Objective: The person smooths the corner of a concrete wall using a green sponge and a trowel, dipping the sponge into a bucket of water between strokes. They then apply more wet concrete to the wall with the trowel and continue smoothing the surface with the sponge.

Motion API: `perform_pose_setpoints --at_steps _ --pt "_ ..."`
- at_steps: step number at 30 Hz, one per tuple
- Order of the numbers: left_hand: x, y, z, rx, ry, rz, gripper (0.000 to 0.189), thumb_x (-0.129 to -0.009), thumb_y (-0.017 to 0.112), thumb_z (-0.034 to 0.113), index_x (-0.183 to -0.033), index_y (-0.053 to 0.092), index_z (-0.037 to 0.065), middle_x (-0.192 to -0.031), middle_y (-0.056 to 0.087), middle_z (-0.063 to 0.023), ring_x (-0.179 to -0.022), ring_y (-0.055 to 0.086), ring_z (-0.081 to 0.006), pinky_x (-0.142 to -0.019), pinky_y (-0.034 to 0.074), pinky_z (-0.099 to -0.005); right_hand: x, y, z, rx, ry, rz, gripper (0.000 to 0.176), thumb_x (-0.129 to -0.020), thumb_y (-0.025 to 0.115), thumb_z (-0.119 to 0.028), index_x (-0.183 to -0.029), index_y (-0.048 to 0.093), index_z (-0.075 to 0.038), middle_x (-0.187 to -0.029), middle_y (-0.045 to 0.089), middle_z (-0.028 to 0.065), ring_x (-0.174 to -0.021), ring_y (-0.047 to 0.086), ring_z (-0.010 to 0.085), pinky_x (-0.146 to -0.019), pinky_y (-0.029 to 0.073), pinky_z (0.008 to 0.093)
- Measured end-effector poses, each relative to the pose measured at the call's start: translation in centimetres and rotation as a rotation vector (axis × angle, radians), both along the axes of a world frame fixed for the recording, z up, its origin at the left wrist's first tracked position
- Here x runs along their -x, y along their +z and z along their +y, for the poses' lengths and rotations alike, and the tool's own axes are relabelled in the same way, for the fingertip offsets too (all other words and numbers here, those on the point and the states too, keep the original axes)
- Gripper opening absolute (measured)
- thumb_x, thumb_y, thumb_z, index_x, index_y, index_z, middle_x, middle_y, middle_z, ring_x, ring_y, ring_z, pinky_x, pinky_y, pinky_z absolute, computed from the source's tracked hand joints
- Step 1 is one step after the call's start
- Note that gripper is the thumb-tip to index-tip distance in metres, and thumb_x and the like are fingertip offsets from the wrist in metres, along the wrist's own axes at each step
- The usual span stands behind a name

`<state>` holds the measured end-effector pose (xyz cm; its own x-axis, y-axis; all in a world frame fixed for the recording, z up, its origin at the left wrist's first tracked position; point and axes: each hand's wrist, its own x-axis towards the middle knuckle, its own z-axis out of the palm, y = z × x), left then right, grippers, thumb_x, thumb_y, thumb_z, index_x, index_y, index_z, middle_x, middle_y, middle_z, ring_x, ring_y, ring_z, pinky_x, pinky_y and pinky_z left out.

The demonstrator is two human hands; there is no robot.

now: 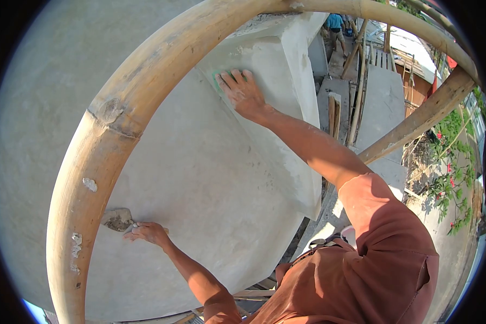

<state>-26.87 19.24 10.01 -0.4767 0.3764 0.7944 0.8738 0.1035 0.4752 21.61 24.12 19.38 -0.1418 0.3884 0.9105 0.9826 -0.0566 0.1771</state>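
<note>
My left hand (148, 233), low in the view, is closed around the handle of a trowel (117, 219). Grey mortar lies on the trowel's blade, which is beside the smooth plastered wall (200, 178). Higher up, my right hand (244, 94) presses a green sponge or pad (218, 81) against the plaster, near a raised ledge (294, 70). Only the green edge shows past my fingers, so its exact kind is hidden.
A thick bamboo pole (92, 156) curves across the view in front of the wall. Another wooden pole (421, 116) slants at the right. A person in a blue shirt (335, 22) stands far below, near planks. Plants with red flowers (451, 173) grow at the right.
</note>
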Motion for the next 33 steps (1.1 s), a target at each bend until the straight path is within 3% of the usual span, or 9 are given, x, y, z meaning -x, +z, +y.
perform_pose_setpoints --at_steps 7,14,16,18,22,24,28,30,33 --pt "0.4 0.1 -0.1 0.082 0.022 -0.001 0.048 -0.106 0.034 0.015 -0.124 0.023 -0.029 -0.151 -0.008 -0.0486 -0.135 0.006 -0.0715 -0.114 0.023 -0.0694 0.7 4.5 0.9 -0.286 -0.05 0.071 0.048 -0.089 0.056 -0.014 -0.136 0.057 -0.004 -0.129 0.053 0.006 -0.119 0.046 0.0255 -0.097 0.037 0.0424" --pt "0.8 0.0 -0.2 0.07 0.01 0.027 0.046 -0.106 0.035 0.014 -0.123 0.025 -0.028 -0.15 -0.008 -0.0491 -0.133 0.005 -0.073 -0.113 0.023 -0.0705 1.7 0.0 4.7 -0.005 0.008 -0.03 0.047 -0.09 0.055 -0.016 -0.135 0.057 -0.006 -0.126 0.053 0.0058 -0.116 0.046 0.0247 -0.097 0.037 0.0414" --pt "0.5 0.6 -0.4 0.07 0.013 0.032 0.044 -0.106 0.035 0.014 -0.121 0.027 -0.027 -0.15 -0.008 -0.0492 -0.133 0.005 -0.0735 -0.113 0.024 -0.0707 2.4 1.4 4.1 0.035 0.033 -0.025 0.046 -0.09 0.054 -0.016 -0.134 0.058 -0.006 -0.126 0.053 0.0058 -0.117 0.046 0.0247 -0.098 0.036 0.0411" --pt "-0.2 0.7 -0.6 0.062 0.014 0.002 0.042 -0.106 0.035 0.014 -0.118 0.029 -0.026 -0.15 -0.008 -0.0494 -0.133 0.005 -0.0738 -0.113 0.023 -0.0709 2.1 4.1 3.1 -0.298 0.012 0.065 0.04 -0.091 0.054 -0.016 -0.129 0.062 -0.007 -0.126 0.053 0.0061 -0.119 0.045 0.0244 -0.099 0.035 0.0414" --pt "0.6 0.3 -0.1 0.054 -0.021 -0.006 0.043 -0.106 0.035 0.014 -0.119 0.028 -0.027 -0.15 -0.007 -0.0493 -0.133 0.004 -0.0735 -0.113 0.022 -0.0712 1.1 3.5 4.8 -0.281 -0.041 -0.012 0.037 -0.091 0.055 -0.016 -0.125 0.064 -0.007 -0.126 0.054 0.0064 -0.121 0.045 0.0246 -0.1 0.035 0.0427" --pt "1.0 -0.1 0.2 0.063 0.024 0.032 0.044 -0.106 0.035 0.013 -0.119 0.027 -0.028 -0.15 -0.008 -0.0492 -0.134 0.003 -0.0728 -0.113 0.023 -0.0707 1.3 2.4 5.4 -0.011 0.086 -0.061 0.038 -0.091 0.052 -0.012 -0.127 0.061 -0.004 -0.131 0.054 0.0073 -0.122 0.045 0.0271 -0.1 0.035 0.0449" --pt "1.1 0.1 -0.1 0.059 0.045 0.075 0.044 -0.106 0.035 0.013 -0.119 0.027 -0.028 -0.15 -0.009 -0.0491 -0.135 0.002 -0.0718 -0.114 0.024 -0.07 2.9 1.6 5.6 0.178 0.105 -0.048 0.032 -0.092 0.054 -0.017 -0.119 0.066 -0.007 -0.125 0.054 0.0056 -0.121 0.045 0.0248 -0.102 0.034 0.0439" --pt "0.7 0.3 -0.2 0.074 0.019 0.014 0.043 -0.106 0.035 0.014 -0.117 0.029 -0.027 -0.15 -0.009 -0.0487 -0.135 0.003 -0.071 -0.114 0.023 -0.0693 2.7 3.3 5.4 -0.151 0.077 -0.053 0.029 -0.093 0.053 -0.017 -0.117 0.067 -0.007 -0.123 0.054 0.0054 -0.122 0.044 0.0254 -0.104 0.033 0.0452" --pt "-0.7 1.0 -0.9 0.077 0.005 -0.013 0.04 -0.106 0.034 0.014 -0.114 0.031 -0.026 -0.151 -0.008 -0.0485 -0.136 0.004 -0.0706 -0.114 0.024 -0.069 1.7 5.2 5.9 -0.114 0.036 -0.06 0.03 -0.093 0.052 -0.017 -0.117 0.067 -0.006 -0.121 0.055 0.0061 -0.121 0.044 0.0264 -0.103 0.033 0.0457"
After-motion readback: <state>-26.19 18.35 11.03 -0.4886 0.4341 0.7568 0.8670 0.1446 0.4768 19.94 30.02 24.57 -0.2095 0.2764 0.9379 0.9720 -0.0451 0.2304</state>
